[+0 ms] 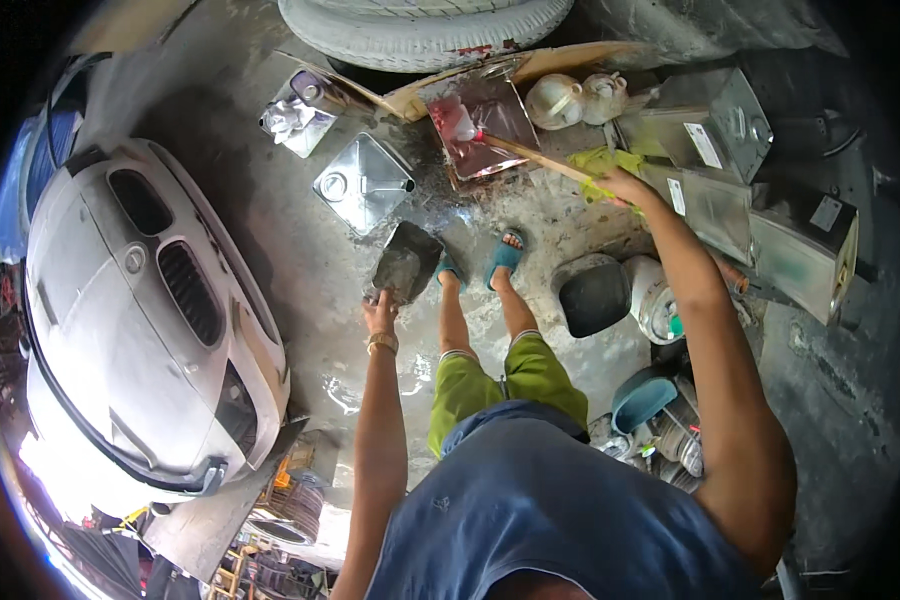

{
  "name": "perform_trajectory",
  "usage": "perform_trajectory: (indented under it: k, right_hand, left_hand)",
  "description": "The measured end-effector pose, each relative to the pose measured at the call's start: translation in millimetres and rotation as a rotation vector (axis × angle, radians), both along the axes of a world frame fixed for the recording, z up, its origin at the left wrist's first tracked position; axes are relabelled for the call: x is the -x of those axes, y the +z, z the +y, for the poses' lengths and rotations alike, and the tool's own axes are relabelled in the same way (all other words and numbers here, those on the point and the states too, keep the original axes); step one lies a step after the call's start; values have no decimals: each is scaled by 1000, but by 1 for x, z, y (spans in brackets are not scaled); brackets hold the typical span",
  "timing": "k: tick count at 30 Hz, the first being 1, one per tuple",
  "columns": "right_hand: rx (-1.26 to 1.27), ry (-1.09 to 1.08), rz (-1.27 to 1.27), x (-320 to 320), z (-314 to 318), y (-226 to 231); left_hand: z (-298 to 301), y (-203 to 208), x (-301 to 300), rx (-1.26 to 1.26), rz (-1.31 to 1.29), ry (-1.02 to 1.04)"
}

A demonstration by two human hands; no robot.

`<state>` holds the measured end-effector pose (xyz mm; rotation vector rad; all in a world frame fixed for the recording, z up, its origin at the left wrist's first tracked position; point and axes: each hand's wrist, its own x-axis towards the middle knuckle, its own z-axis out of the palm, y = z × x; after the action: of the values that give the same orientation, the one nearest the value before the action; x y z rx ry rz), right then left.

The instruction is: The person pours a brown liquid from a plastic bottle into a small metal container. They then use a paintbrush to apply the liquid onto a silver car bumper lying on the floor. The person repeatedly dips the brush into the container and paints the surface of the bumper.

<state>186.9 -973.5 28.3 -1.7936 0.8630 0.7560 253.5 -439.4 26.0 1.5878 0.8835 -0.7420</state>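
Note:
My left hand [379, 316] grips the near rim of a dark, square-sided tub [406, 262], held low just in front of my feet. Its inside looks grey and stained. My right hand [625, 188] is closed round the end of a long wooden stick [535, 158], with a yellow-green cloth [606, 170] bunched by the fingers. At the stick's far end, a white and red head [460, 124] lies over an open square tin [500, 100]. Reddish, shiny stuff shows in the tin; whether the head touches it I cannot tell.
A closed metal tin [362, 183] stands left of the open one. Plastic jugs [555, 102] and several metal cans [725, 120] stand right. A black bucket [592, 295] is right of my feet. A car bumper [150, 300] fills the left; a tyre [425, 35] lies far ahead.

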Motion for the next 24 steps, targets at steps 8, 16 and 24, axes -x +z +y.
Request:
perform_trajectory:
  k: [8,16,24]
  right_hand:
    - [-209,-196,179,109,-51,33]
    - [-118,-234,85,184,-35,151]
    - [139,-156,-32,208,-23,233]
  left_hand:
    - [-43,-36,-30,29,-69,111]
    - [-132,-37,-77,-7,-40,52]
    - [-192,-105,-100,81,-135,-8]
